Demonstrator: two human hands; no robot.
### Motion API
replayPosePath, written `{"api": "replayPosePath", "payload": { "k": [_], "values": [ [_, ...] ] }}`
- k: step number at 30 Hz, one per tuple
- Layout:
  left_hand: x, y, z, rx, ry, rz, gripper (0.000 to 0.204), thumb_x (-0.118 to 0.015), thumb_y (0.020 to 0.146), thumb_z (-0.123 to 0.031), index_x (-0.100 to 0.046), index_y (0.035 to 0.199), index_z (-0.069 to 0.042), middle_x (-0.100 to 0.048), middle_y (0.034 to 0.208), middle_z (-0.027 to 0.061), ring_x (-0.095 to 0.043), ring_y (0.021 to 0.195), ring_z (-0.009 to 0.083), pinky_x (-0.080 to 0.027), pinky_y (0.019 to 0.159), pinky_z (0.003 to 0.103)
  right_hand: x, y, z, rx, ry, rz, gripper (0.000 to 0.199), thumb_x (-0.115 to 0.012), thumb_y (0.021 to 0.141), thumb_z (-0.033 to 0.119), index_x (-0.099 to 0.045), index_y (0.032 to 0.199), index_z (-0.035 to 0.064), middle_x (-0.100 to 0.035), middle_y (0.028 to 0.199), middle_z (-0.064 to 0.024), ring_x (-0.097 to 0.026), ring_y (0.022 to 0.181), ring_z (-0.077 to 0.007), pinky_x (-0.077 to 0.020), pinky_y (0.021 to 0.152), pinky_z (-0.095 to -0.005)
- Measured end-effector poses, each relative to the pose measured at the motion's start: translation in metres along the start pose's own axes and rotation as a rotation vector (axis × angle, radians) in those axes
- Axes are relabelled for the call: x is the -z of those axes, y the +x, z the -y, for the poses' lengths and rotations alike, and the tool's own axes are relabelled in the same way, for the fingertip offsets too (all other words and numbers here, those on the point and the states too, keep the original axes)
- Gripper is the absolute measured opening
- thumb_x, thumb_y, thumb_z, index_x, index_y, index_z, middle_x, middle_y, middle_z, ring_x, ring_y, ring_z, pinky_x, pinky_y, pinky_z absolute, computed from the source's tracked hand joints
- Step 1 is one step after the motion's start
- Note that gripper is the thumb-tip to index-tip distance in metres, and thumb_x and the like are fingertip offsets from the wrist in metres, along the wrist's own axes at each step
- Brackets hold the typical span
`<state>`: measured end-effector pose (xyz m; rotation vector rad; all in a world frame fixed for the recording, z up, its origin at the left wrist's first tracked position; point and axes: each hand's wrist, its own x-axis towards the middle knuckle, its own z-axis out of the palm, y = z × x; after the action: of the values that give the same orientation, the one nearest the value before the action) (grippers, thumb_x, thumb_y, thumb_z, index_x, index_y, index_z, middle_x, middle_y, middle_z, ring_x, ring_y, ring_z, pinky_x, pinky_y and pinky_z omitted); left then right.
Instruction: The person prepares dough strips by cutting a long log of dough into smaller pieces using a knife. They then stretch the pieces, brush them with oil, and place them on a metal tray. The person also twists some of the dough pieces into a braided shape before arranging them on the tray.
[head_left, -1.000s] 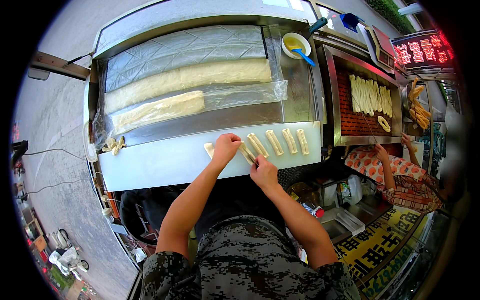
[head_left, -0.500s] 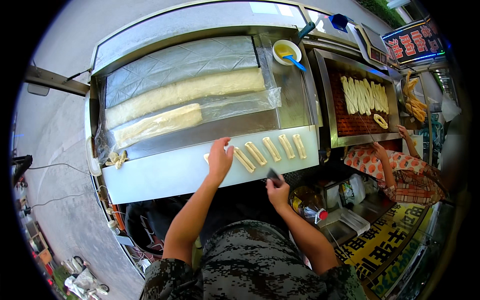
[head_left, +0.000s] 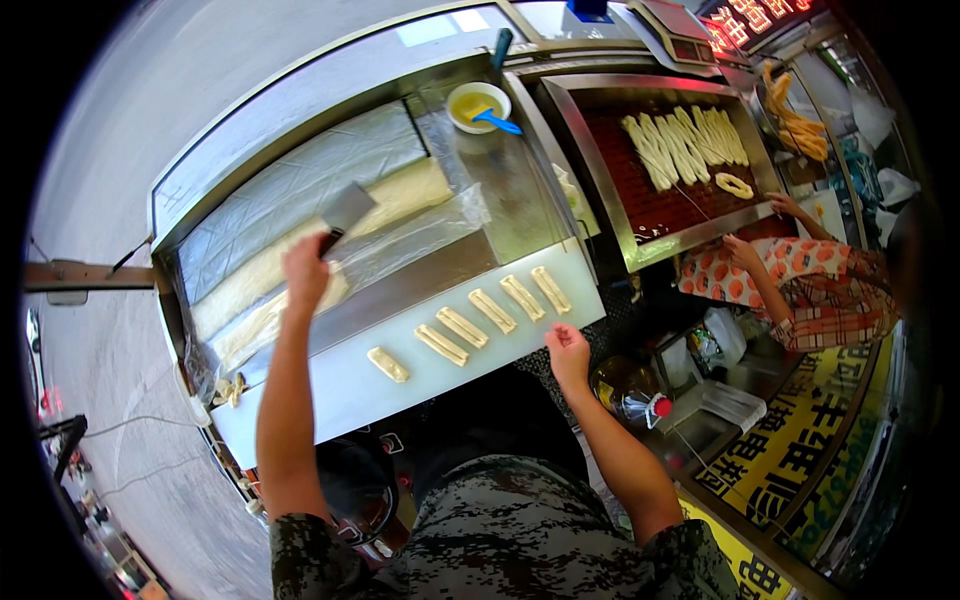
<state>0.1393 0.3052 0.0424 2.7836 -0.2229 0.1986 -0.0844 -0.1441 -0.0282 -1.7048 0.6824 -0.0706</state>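
Observation:
My left hand is closed round the dark handle of a dough scraper. Its broad flat blade is raised over a long dough slab. A shorter dough slab lies nearer, partly hidden by my left hand and forearm. On the white board, several stacked dough strips lie in a slanting row. A shorter dough piece lies at the row's left end. My right hand, fingers curled in and nothing visible in them, hovers at the board's front edge below the rightmost strips.
A bowl of yellow liquid holds a blue brush. Plastic film partly covers the slabs. At right, a fryer holds pale dough sticks; a co-worker's hands are at its edge. An oil bottle stands beside my right forearm.
The scraper has passed from my right hand to my left, which has swung left and up over the slabs. My right hand is now without it. The whole view has turned.

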Motion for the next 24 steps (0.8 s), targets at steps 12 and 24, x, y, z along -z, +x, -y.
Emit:
{"api": "replayPosePath", "payload": {
  "k": [12, 24],
  "values": [
    [-0.137, -0.015, -0.305, -0.112, -0.232, 0.430, 0.027, -0.074, 0.077, -0.032, -0.070, 0.094, -0.011, -0.066, 0.105, 0.0118, -0.060, 0.101, 0.0322, -0.048, 0.080, 0.045, 0.043, 0.055, -0.006, -0.037, -0.220, -0.074, 0.027, -0.069, 0.082, 0.017, -0.071, 0.101, -0.0017, -0.072, 0.082, -0.0126, -0.068, 0.074, -0.0179, -0.0532, 0.069, -0.0302],
    [-0.118, -0.018, -0.370, 0.387, -1.239, 1.045, 0.014, -0.064, 0.082, -0.006, -0.050, 0.081, -0.008, -0.057, 0.076, 0.0041, -0.056, 0.067, 0.0146, -0.050, 0.061, 0.030, 0.085, 0.071, 0.030, 0.125, 0.137, 0.332, 0.043, -0.074, 0.080, 0.006, -0.061, 0.121, -0.0002, -0.067, 0.097, -0.0032, -0.065, 0.084, -0.0152, -0.0507, 0.080, -0.0269]
  ]
}}
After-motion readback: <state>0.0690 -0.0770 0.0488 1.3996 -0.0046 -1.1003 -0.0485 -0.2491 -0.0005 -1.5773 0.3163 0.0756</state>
